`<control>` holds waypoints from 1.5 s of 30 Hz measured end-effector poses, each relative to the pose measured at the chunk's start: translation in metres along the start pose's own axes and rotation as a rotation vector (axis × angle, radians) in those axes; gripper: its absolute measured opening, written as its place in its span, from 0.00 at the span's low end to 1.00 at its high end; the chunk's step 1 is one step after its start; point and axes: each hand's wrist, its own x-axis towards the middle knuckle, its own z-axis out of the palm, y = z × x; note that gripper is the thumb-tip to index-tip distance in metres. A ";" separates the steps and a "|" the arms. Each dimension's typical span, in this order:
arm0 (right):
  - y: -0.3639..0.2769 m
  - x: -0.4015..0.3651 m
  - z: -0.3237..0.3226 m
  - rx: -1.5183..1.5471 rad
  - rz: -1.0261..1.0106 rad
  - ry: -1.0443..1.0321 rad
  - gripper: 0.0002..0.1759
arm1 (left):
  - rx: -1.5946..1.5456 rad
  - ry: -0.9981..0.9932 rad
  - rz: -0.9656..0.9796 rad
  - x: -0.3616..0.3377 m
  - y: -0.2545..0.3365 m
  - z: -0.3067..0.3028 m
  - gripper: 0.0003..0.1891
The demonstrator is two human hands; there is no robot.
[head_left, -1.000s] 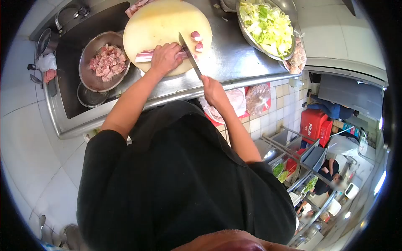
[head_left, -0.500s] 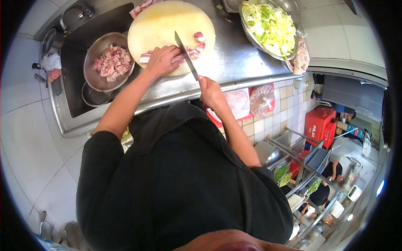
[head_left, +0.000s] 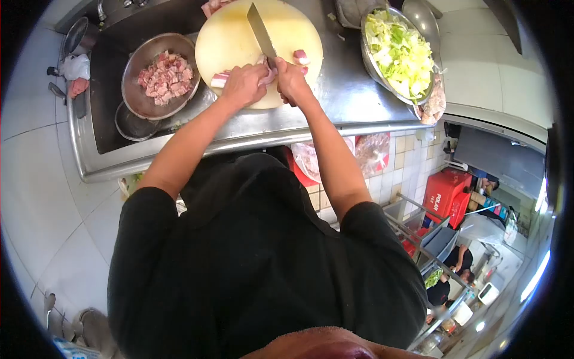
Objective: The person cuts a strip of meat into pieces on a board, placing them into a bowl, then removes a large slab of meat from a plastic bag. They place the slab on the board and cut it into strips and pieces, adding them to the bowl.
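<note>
Head view: one round cutting board (head_left: 224,42), pale yellow, on a steel counter (head_left: 353,99). On it, towards the near side, one strip of meat (head_left: 219,79), pink and white, one end showing to the left of the left hand (head_left: 245,85), which grasps it from above with curled fingers. One knife (head_left: 260,30), broad blade, tip directed away from the person; handle clenched in the right hand (head_left: 293,82), close beside the left. Whether the edge touches the meat cannot be told. Cut pieces (head_left: 301,57), red with white, on the board's right side. To the left, one metal bowl (head_left: 140,102) containing chopped meat (head_left: 166,76), at the sink (head_left: 107,66). To the right, well apart from the hands, one larger bowl (head_left: 380,81) heaped with chopped green leaves (head_left: 399,54). Beyond the counter, lower right, one red box (head_left: 445,194) lettered "POLAR".
</note>
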 end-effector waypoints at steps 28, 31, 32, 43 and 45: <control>0.072 -0.142 0.014 -0.112 -0.350 0.339 0.30 | 0.022 0.029 0.015 -0.043 0.001 -0.035 0.20; 0.050 -0.157 -0.001 -0.029 0.112 0.052 0.33 | -0.023 -0.040 -0.026 -0.041 -0.006 -0.034 0.19; 0.044 -0.158 -0.010 0.047 0.253 -0.039 0.34 | -0.012 -0.052 -0.049 -0.047 -0.002 -0.033 0.18; 0.025 -0.175 0.023 0.160 0.165 0.060 0.32 | -0.031 -0.111 0.120 -0.022 -0.006 -0.030 0.16; 0.037 -0.175 0.038 0.078 0.100 0.095 0.31 | -0.025 -0.133 0.113 -0.021 -0.005 -0.031 0.17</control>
